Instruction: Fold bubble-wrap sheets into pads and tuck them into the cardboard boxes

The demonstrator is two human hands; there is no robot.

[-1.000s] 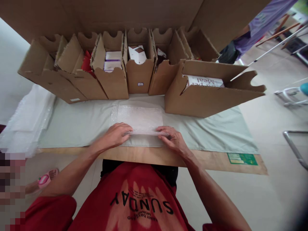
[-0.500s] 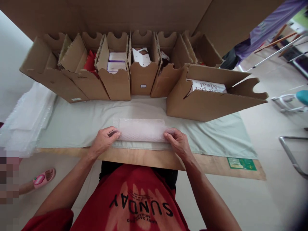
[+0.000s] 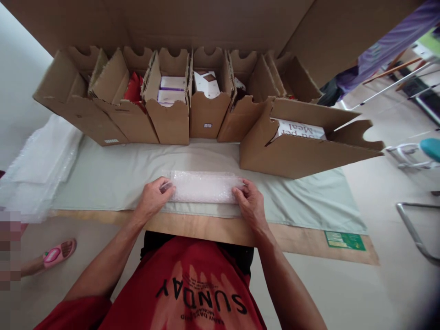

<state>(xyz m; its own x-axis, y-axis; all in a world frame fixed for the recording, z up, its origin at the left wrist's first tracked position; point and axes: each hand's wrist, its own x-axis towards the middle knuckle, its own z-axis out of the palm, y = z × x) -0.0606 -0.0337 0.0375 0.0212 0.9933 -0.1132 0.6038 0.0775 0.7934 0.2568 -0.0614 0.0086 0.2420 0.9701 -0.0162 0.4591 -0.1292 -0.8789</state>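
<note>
A flat, folded bundle of clear bubble wrap (image 3: 204, 187) lies along the near part of the cloth-covered table. My left hand (image 3: 156, 195) pinches its left end between thumb and fingers. On the opposite end, my right hand (image 3: 250, 198) grips the wrap the same way, thumb on top. Something pale shows through the plastic, but I cannot make out what it is. Behind the bundle, to the right, an open cardboard box (image 3: 292, 153) holds a white packet printed "Super Meal" (image 3: 300, 129).
Several open cardboard bins (image 3: 206, 114) stand in a row at the back, holding red and white packs. Bubble wrap sheets (image 3: 44, 160) are stacked at the left. A green label (image 3: 344, 240) sits on the wooden front edge. Another person's foot in a pink slipper (image 3: 59, 253) shows at lower left.
Both hands keep hold of the bubble wrap ends; the right hand has shifted slightly inward and the left slightly right. The whole view has tilted a little.
</note>
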